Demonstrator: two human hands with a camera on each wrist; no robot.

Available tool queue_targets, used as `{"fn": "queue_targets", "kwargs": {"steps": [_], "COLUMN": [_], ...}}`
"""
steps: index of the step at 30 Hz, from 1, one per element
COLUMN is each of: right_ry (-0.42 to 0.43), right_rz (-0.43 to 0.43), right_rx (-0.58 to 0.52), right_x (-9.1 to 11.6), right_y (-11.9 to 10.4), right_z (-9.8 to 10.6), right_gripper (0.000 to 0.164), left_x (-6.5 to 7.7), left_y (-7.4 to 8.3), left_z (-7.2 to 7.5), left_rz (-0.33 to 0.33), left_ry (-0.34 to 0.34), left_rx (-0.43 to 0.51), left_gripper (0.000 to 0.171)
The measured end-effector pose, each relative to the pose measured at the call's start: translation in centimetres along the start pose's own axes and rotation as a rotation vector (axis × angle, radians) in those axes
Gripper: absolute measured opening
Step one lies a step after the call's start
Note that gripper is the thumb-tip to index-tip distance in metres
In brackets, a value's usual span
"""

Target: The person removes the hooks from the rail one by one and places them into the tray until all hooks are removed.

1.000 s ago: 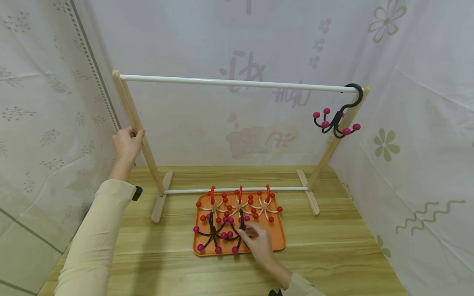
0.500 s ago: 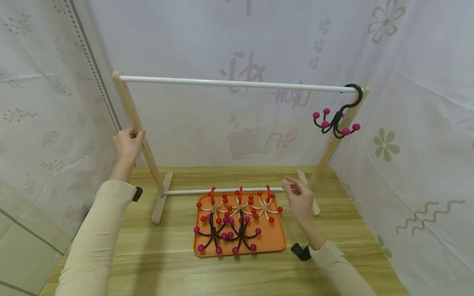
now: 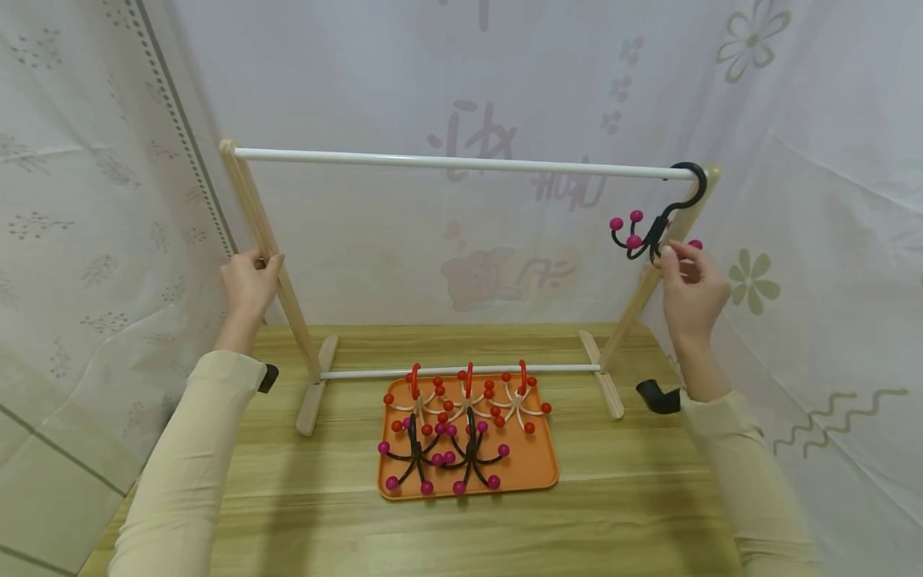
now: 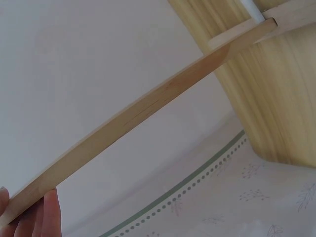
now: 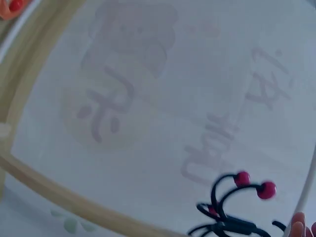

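Observation:
My left hand (image 3: 248,276) grips the left wooden post (image 3: 292,312) of a rack, thumb on one side and fingers on the other, as the left wrist view also shows. A black hook hanger (image 3: 658,232) with pink balls hangs from the right end of the white top rod (image 3: 447,162). Over its lower arms in the head view is my right hand (image 3: 695,292), fingers loosely bent. In the right wrist view the right fingertips (image 5: 298,224) show apart from the hanger (image 5: 234,226), beside the white rod. I see nothing held in that hand.
An orange tray (image 3: 539,473) on the wooden table (image 3: 346,529) bears three white hangers with red hooks and balls, and two black hangers with pink balls. Behind its far edge runs the lower white rod (image 3: 360,374). Patterned curtains (image 3: 808,240) surround the table.
My right hand has let go of a black hanger on the tray and moved up and right to the hanging one. The left hand stays on the post.

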State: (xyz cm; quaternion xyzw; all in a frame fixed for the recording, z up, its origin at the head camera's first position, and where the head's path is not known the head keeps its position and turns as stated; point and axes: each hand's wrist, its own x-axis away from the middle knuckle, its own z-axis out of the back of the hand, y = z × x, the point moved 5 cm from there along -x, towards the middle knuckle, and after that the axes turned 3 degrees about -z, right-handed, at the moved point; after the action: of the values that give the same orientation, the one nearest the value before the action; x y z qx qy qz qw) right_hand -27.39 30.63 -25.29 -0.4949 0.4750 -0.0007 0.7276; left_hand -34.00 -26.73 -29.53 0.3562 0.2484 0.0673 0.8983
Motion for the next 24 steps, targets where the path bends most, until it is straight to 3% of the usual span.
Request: {"fn": "queue_targets", "kwargs": {"steps": [5, 14, 20, 24], "right_ry": [0.006, -0.158, -0.227, -0.224], "right_rz": [-0.079, -0.266, -0.359, -0.422], "right_rx": [0.024, 0.064, -0.057, -0.155], "right_x": [-3.4, -6.8, -7.4, -7.6], "right_y": [-0.8, -1.0, -0.6, -0.3], "right_z": [0.8, 0.3, -0.6, -1.0], "right_gripper": [0.027, 0.045, 0.043, 0.041], "left_x": [0.0, 0.0, 0.0, 0.0], "left_y": [0.0, -0.2, -0.1, -0.1], "left_z": [0.0, -0.1, 0.0, -0.1], "left_rz": [-0.003, 0.002, -0.002, -0.011], "left_ry": [0.005, -0.009, -0.006, -0.003], "left_rx": [0.001, 0.007, 0.001, -0.013], "left_gripper": [0.033, 0.036, 0.036, 0.036]}}
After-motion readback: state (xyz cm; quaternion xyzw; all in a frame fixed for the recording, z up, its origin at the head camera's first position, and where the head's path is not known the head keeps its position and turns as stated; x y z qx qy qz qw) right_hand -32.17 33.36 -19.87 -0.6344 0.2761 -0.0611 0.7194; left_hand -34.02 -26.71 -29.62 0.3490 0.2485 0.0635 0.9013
